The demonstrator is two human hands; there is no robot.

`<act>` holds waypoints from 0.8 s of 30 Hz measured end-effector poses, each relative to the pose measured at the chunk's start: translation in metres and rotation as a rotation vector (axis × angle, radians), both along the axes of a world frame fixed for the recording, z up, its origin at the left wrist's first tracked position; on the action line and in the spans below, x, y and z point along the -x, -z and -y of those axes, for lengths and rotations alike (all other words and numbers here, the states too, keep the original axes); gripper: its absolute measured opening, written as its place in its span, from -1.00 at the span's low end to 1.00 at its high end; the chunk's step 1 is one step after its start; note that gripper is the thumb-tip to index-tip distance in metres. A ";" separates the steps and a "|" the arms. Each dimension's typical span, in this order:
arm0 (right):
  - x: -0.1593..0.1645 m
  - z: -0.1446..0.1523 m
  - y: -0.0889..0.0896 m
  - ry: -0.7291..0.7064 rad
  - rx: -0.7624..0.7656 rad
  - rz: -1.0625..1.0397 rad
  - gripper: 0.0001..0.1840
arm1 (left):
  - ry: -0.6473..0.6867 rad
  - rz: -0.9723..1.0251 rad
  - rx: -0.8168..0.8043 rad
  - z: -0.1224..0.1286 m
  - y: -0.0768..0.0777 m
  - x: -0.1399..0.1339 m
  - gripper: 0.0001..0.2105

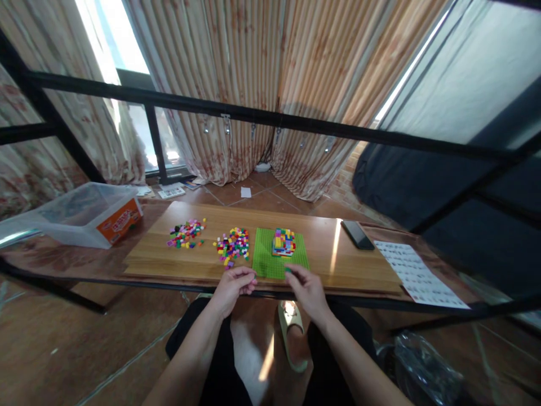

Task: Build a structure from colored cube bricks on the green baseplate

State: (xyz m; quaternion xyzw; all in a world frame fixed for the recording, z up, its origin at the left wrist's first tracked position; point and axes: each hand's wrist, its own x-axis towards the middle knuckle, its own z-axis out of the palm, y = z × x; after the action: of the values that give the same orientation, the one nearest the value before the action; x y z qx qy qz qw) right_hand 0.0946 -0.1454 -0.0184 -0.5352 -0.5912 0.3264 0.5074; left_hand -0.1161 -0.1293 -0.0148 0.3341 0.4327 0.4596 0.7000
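A green baseplate (264,254) lies on the wooden board, and a multicoloured brick build (283,243) stands on its upper middle. My right hand (307,286) hovers at the plate's near right corner, thumb and finger pinched on a small green brick (288,270). Just left of the plate's near edge, my left hand (233,286) is closed in a pinch; what sits between its fingertips is too small to make out. Beyond the left hand lies a pile of loose bricks (233,246) in many colours. A second brick pile (186,233) is farther left.
The wooden board (325,270) rests on a low black-framed table. At its right lie a phone (357,234) and a printed sheet (416,273). A clear plastic bin (80,217) with an orange label stands at the left. Black rails cross behind, before curtains (236,67).
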 end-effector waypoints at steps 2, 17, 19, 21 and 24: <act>-0.016 -0.018 -0.002 0.135 0.030 -0.183 -0.67 | -0.036 0.005 0.026 -0.001 0.000 -0.001 -0.70; -0.056 -0.113 -0.025 0.109 -0.073 0.269 -0.78 | -0.058 -0.080 0.024 -0.005 0.004 -0.005 -0.67; -0.054 -0.119 -0.021 0.091 -0.067 0.227 -0.77 | -0.056 -0.080 0.025 -0.005 0.004 -0.006 -0.67; -0.052 -0.124 -0.016 0.075 -0.045 0.138 -0.74 | -0.052 -0.090 0.019 -0.005 0.005 -0.007 -0.67; -0.048 -0.132 -0.005 0.071 -0.014 0.037 -0.70 | -0.052 -0.112 0.009 -0.006 0.005 -0.009 -0.66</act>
State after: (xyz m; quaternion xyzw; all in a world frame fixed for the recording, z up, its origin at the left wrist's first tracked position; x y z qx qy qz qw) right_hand 0.1430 -0.0136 -0.0129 -0.5584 -0.5834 0.2940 0.5113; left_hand -0.1075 -0.1235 -0.0199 0.3448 0.4818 0.4560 0.6641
